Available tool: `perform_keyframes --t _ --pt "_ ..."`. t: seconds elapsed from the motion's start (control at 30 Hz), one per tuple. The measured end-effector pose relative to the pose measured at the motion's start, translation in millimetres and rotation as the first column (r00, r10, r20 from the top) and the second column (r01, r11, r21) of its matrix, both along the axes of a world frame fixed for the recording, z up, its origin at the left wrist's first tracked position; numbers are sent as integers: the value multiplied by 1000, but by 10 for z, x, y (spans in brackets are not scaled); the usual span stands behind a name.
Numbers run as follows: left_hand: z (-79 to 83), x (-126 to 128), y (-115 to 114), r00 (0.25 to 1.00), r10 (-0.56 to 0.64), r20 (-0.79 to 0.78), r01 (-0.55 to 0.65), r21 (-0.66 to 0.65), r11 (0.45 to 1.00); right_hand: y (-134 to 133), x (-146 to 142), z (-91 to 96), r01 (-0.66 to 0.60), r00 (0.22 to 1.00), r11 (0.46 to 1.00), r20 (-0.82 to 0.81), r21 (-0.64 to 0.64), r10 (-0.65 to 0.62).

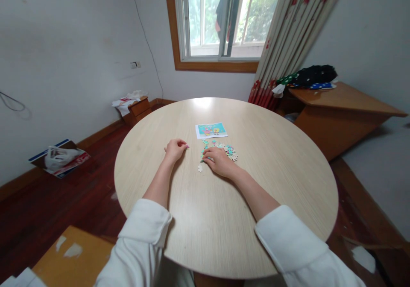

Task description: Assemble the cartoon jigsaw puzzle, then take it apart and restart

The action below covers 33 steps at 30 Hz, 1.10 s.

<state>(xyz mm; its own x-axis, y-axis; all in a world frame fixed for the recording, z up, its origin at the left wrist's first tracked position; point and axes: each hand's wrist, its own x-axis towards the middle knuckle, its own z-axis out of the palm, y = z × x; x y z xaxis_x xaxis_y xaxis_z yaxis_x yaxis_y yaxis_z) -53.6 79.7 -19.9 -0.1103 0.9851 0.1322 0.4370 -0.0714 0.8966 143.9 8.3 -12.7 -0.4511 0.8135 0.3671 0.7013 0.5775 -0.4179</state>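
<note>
The left hand pinches a small puzzle piece, left of the loose pieces, while the right hand bends over their near side, its grip too hidden to tell.

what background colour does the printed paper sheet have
The rectangular printed paper sheet has a turquoise background, seen in the head view.

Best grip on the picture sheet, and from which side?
Probably its left edge, pinched after lifting slightly, coming from the left. The sheet lies flat, so an edge needs raising first; puzzle pieces lie close by its near edge.
</note>
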Motion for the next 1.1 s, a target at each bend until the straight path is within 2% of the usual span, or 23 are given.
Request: perform_keyframes --t 0.1,0.2,0.4,0.6,0.7,0.77,0.83,0.93,1.0,1.1 --pt "53 23 -40 990 66 -126 -66 4 998 -23 -16 39 17 1000 1000 -16 3 -17" --pt "94 31 -69 973 83 -213 -79 27 996 -39 -29 84 65 997 998 -47 22 -64" --pt "97 3 -70 946 116 -301 -101 64 993 -43 -30 103 134 983 991 -127 -3 -133" --pt "118 22 -82 936 141 -323 -129 57 990 -5 -15 46 146 963 989 -230 -5 -143" --pt "156 47 -102 935 185 -304 -146 146 978 28 -4 10 178 943 984 -284 -17 -175" --pt "179 69 -112 955 179 -236 -125 226 966 49 3 -12 196 927 980 -321 -25 -194" --pt "198 100 -121 988 114 -106 -83 263 961 65 8 -28 201 914 979 -353 -30 -199" --pt "219 162 -151 984 -73 165 39 201 979 69 5 -32 196 899 979 -388 -55 -202" --pt "233 207 -190 923 -233 307 202 131 971 58 -3 -18 191 892 978 -403 -79 -206" --pt "248 267 -263 812 -450 370 462 63 885 33 -16 16 184 881 978 -426 -97 -208"
